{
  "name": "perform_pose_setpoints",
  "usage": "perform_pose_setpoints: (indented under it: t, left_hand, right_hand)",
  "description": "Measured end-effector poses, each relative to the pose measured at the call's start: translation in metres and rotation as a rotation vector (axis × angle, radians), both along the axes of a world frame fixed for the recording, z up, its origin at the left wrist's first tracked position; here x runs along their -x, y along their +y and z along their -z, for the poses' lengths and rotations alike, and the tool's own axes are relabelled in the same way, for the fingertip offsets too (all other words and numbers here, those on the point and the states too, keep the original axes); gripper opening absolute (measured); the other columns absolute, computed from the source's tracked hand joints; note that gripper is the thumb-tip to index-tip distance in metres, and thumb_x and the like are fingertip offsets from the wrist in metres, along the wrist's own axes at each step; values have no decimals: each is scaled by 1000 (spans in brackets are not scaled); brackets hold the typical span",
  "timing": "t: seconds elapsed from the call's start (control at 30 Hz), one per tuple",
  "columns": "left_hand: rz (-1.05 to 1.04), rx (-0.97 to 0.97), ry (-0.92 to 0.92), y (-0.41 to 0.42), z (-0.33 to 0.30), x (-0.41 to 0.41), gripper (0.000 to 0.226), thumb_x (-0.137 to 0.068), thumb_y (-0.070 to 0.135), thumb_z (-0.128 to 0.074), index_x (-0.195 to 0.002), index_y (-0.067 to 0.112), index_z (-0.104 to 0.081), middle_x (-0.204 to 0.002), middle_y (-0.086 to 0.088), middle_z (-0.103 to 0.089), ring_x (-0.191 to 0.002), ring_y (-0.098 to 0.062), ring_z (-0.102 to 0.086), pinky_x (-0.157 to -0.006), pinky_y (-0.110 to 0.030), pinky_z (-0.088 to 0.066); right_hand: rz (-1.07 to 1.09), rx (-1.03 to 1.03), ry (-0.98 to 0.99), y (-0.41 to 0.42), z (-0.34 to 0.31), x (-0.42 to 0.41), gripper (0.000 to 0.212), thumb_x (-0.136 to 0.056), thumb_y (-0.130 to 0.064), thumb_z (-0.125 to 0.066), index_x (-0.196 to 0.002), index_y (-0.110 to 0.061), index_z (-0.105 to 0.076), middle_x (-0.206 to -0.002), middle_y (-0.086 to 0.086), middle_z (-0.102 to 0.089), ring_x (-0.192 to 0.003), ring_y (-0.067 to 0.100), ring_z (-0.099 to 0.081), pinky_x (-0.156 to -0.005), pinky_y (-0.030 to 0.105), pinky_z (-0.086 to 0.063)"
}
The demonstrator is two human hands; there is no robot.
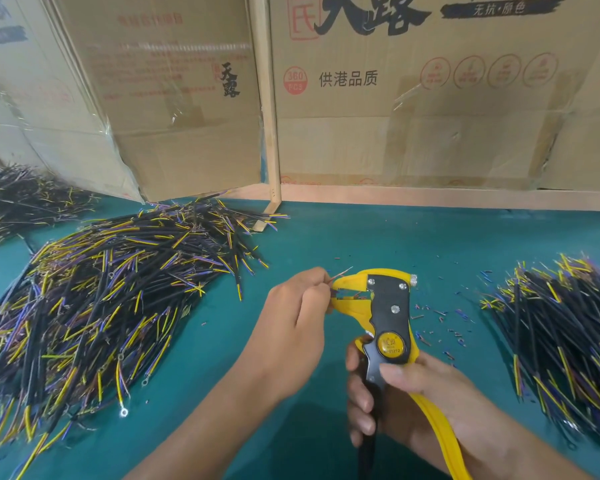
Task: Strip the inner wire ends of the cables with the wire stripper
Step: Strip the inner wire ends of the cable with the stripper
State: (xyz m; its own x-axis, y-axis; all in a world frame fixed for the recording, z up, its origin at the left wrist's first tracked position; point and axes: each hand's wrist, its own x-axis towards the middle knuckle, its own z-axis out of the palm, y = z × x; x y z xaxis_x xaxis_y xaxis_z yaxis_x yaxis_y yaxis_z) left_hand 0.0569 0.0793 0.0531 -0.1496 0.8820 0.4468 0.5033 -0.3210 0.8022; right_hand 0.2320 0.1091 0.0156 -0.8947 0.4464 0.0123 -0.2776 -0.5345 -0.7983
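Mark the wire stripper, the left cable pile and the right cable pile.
wire stripper [388, 306]: head view, black body plate.
left cable pile [94, 292]: head view, middle of heap.
right cable pile [565, 334]: head view, middle of heap.

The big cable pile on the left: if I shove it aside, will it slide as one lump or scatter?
Likely scatters. The cable pile is loose short pieces lying crisscross, nothing binding them. They look fairly stiff, lying mostly straight, so some may roll off. Ring terminals and splayed wire ends could snag neighbours and drag clumps along.
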Motion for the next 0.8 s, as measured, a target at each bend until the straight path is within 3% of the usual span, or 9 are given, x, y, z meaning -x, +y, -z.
perform_pose_setpoints:
  t: [0.33,0.53,0.63,0.8]
  left_hand:
    - [-18,-65,179,-6,-3,-1,48,-92,44,-20,-74,5,-41,-64,9,-35,-59,-9,-32,-54,-20,-25]
    - [41,-44,145,-3,-3,5,28,-99,28,-34,-78,16,-46,-60,14,-36,-55,-6,-33,-51,-15,-26]
    - [94,-14,172,0,-2,12,20,-101,26,-39,-87,20,-53,-61,16,-39,-55,-5,-35,-52,-13,-27]
    - [162,-37,398,3,-1,26,16,-105,28,-40,-90,27,-46,-78,17,-44,-70,-8,-43,-62,-13,-33]
  right_hand:
    - [101,4,-45,-4,-4,0,45,-76,-40,-84,-90,-2,-65,-66,14,-47,-55,26,-48,-60,41,-46]
    - [134,-2,-41,-4,-7,-2,45,-73,-38,-87,-87,-1,-65,-64,14,-46,-52,25,-47,-58,41,-45]
    - [110,-27,-36,-2,-9,-4,38,-77,-33,-84,-90,-2,-66,-68,15,-49,-58,28,-51,-63,45,-50]
    - [53,-131,-80,2,-9,-10,29,-89,-27,-73,-98,-1,-62,-79,17,-55,-75,33,-55,-85,50,-50]
